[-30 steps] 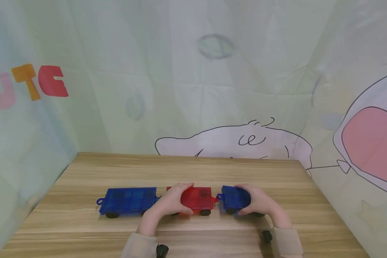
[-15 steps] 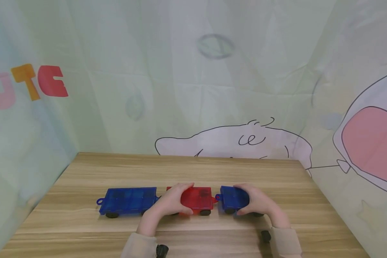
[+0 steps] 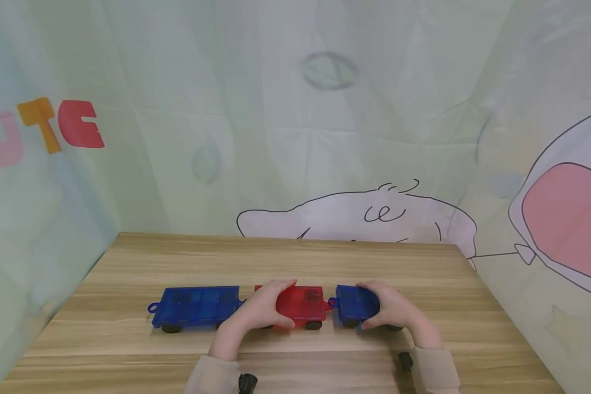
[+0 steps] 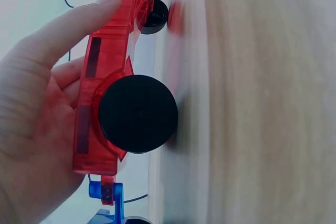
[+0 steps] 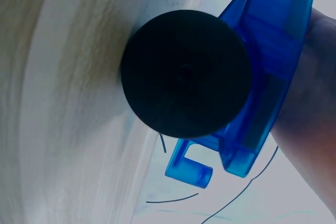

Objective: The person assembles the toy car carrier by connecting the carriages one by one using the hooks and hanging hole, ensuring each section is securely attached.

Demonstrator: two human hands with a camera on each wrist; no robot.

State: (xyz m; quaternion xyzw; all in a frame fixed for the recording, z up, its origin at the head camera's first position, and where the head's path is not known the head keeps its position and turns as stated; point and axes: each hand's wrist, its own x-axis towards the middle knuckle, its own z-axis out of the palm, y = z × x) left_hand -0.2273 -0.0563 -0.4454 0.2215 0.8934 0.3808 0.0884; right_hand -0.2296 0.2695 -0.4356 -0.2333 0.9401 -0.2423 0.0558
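My left hand grips the red toy train car from its left, thumb along the near side. In the left wrist view, the tab at that car's lower end sits in a blue coupling loop. To the right, my right hand holds a shorter-looking blue toy train car, its right part covered by the palm. This car's blue ring overlaps the red car's hook. A peg-shaped blue hook sticks out of its other end in the right wrist view.
Another blue train car stands in line to the left of the red one, an open ring at its far left end. All sit on a wooden table. A printed cloth backdrop rises behind the table.
The right hand has shifted slightly left with its blue car and lowered that car's left end; its ring now overlaps the red hook. The left hand has stayed still.
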